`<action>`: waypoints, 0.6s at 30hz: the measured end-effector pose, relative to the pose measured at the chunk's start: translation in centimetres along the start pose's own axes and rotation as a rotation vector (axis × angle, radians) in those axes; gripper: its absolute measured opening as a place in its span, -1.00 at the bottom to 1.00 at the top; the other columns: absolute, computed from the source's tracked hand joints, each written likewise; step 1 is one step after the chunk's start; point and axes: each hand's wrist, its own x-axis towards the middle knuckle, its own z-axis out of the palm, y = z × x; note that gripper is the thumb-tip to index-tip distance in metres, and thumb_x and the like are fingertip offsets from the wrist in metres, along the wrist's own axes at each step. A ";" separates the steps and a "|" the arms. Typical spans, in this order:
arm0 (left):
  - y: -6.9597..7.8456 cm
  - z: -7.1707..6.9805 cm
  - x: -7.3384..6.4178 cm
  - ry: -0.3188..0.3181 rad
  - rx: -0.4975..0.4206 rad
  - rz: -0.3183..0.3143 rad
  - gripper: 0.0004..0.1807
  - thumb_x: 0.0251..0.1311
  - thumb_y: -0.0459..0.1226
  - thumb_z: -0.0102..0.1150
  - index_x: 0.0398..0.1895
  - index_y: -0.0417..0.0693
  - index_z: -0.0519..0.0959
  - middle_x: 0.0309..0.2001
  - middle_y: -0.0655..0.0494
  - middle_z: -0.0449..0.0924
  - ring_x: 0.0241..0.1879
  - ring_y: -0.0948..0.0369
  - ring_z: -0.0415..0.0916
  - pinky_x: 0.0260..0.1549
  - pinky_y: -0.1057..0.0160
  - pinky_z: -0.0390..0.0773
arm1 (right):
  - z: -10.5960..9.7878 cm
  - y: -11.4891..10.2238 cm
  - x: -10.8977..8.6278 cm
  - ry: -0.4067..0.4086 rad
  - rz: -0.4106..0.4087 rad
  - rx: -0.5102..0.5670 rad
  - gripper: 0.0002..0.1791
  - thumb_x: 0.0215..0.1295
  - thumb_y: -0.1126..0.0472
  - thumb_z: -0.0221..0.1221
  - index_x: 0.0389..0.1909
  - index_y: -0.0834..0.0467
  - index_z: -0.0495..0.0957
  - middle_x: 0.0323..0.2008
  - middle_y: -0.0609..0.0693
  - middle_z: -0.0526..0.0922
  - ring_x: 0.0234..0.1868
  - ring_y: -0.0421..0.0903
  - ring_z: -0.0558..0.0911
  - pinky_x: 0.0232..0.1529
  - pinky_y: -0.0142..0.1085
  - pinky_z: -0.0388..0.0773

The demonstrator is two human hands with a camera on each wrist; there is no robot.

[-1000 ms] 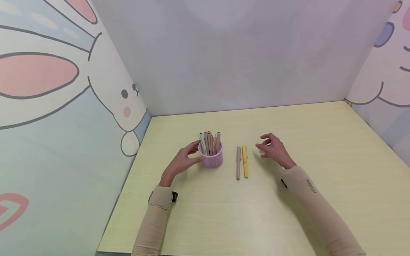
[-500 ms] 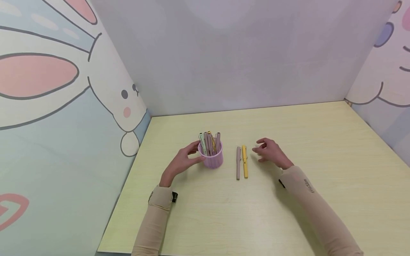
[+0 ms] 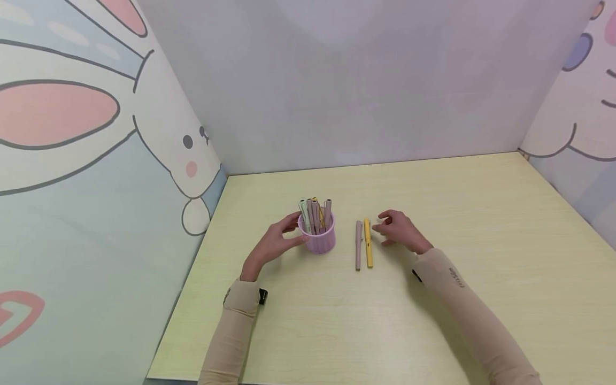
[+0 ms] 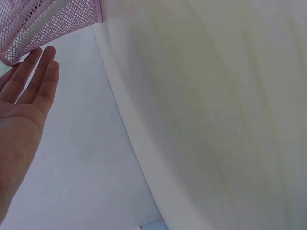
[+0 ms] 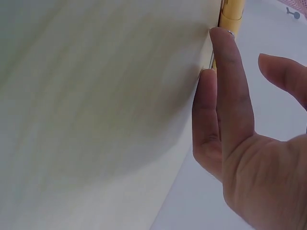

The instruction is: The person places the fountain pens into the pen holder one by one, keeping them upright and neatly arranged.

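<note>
My left hand [image 3: 273, 245] holds the left side of a pink mesh pen holder [image 3: 321, 244], with the thumb at its front and the fingers at its left rim. In the left wrist view, fingertips lie right at the mesh wall [image 4: 72, 21]. Several pens [image 3: 315, 216] stand in it, mauve, pale green and yellow. To its right, a mauve pen [image 3: 358, 246] and a yellow pen [image 3: 368, 243] lie side by side on the table. My right hand [image 3: 401, 231] hovers just right of the yellow pen, thumb and fingers apart. In the right wrist view, a fingertip overlaps the yellow pen [image 5: 232, 12].
The light wood table [image 3: 308, 321] ends at a pale back wall [image 3: 356, 85]. A side wall with a rabbit drawing [image 3: 159, 123] rises at the left, and another printed wall [image 3: 589, 117] stands on the right.
My right hand has moved left and slightly toward me, coming up beside the yellow pen. The left hand, the pen holder and both lying pens stay where they were.
</note>
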 end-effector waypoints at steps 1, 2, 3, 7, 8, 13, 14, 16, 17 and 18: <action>0.0 0.0 0.0 0.000 -0.001 -0.001 -0.16 0.34 -0.02 0.36 0.58 -0.10 0.26 0.35 -0.13 0.50 0.33 -0.07 0.44 0.36 -0.05 0.41 | 0.1 0.0 0.1 -0.001 0.003 0.002 -0.37 0.47 0.25 0.22 0.37 0.52 0.25 0.00 0.29 0.46 -0.13 0.07 0.59 -0.20 -0.20 0.76; 0.0 0.0 0.0 0.000 -0.001 -0.002 -0.16 0.34 -0.02 0.36 0.58 -0.10 0.26 0.35 -0.13 0.50 0.33 -0.07 0.44 0.36 -0.04 0.40 | 0.1 0.0 0.2 -0.004 0.003 0.004 -0.37 0.47 0.26 0.22 0.37 0.53 0.25 0.01 0.29 0.46 -0.13 0.07 0.60 -0.20 -0.19 0.76; 0.0 0.0 0.0 0.000 -0.001 -0.003 -0.16 0.34 -0.02 0.36 0.58 -0.10 0.26 0.35 -0.12 0.50 0.33 -0.07 0.44 0.36 -0.04 0.40 | 0.2 0.0 0.2 -0.006 0.006 0.008 -0.37 0.46 0.27 0.22 0.37 0.53 0.25 0.01 0.29 0.46 -0.13 0.07 0.60 -0.20 -0.19 0.76; 0.0 0.0 0.0 -0.001 0.000 -0.007 -0.16 0.34 -0.04 0.37 0.58 -0.09 0.26 0.35 -0.12 0.50 0.34 -0.07 0.44 0.36 -0.04 0.40 | 0.6 -0.1 0.4 -0.024 0.010 0.009 -0.38 0.46 0.29 0.21 0.37 0.54 0.25 0.00 0.30 0.47 -0.16 0.04 0.60 -0.20 -0.19 0.76; 0.0 0.0 0.0 -0.001 0.000 -0.009 -0.17 0.34 -0.04 0.37 0.58 -0.09 0.26 0.35 -0.12 0.50 0.34 -0.08 0.43 0.36 -0.04 0.40 | 0.7 -0.2 0.4 -0.029 0.010 0.005 -0.38 0.46 0.29 0.21 0.37 0.55 0.25 0.00 0.30 0.47 -0.17 0.04 0.60 -0.21 -0.19 0.76; 0.0 0.0 0.0 0.001 -0.003 -0.010 -0.17 0.34 -0.04 0.37 0.58 -0.08 0.27 0.34 -0.11 0.51 0.33 -0.08 0.44 0.35 -0.04 0.41 | 1.2 -0.5 0.7 -0.034 0.014 -0.019 -0.39 0.46 0.31 0.21 0.36 0.56 0.25 -0.01 0.31 0.46 -0.20 0.01 0.62 -0.25 -0.19 0.76; 0.0 0.0 0.1 0.002 -0.003 -0.011 -0.18 0.34 -0.04 0.37 0.58 -0.08 0.28 0.34 -0.11 0.51 0.33 -0.08 0.44 0.35 -0.04 0.41 | 1.3 -0.5 0.8 -0.034 0.013 -0.025 -0.39 0.46 0.31 0.21 0.36 0.56 0.25 -0.01 0.32 0.46 -0.21 0.01 0.63 -0.25 -0.20 0.76; 0.0 0.0 0.1 0.003 -0.004 -0.011 -0.17 0.33 -0.03 0.37 0.57 -0.09 0.28 0.34 -0.11 0.51 0.33 -0.08 0.44 0.35 -0.05 0.41 | 1.4 -0.6 0.9 -0.036 0.016 -0.038 -0.39 0.46 0.31 0.21 0.36 0.56 0.25 -0.01 0.33 0.47 -0.23 -0.01 0.65 -0.26 -0.21 0.76; 0.0 0.0 0.1 0.003 -0.005 -0.012 -0.17 0.33 -0.02 0.37 0.57 -0.09 0.28 0.34 -0.11 0.51 0.33 -0.08 0.44 0.35 -0.05 0.41 | 1.4 -0.6 1.0 -0.034 0.021 -0.043 -0.39 0.45 0.31 0.22 0.36 0.55 0.26 -0.01 0.32 0.48 -0.25 -0.01 0.66 -0.27 -0.21 0.76; -0.1 0.0 0.1 0.003 -0.005 -0.013 -0.16 0.33 -0.02 0.37 0.58 -0.09 0.28 0.34 -0.11 0.51 0.33 -0.08 0.44 0.35 -0.05 0.41 | 1.5 -0.7 1.1 -0.032 0.025 -0.050 -0.39 0.45 0.31 0.22 0.36 0.54 0.26 -0.02 0.32 0.48 -0.28 -0.02 0.67 -0.27 -0.22 0.76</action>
